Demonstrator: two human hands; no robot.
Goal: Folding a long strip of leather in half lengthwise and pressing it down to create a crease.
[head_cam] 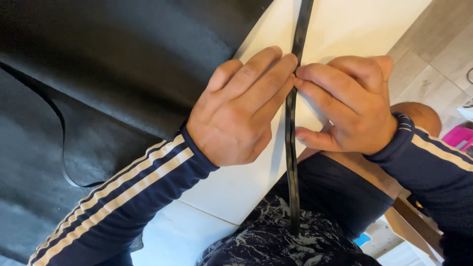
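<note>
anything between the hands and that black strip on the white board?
Nothing visible. The left hand and right hand meet on the black strip from either side, fingertips touching it where it crosses the white board. The big black sheet lies off to the left, clear of the contact point.

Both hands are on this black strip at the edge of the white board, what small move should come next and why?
Probably slide both hands toward the body, pressing as they go: the left hand and right hand pinch the black strip at one spot, and below them it hangs loose off the white board.
</note>
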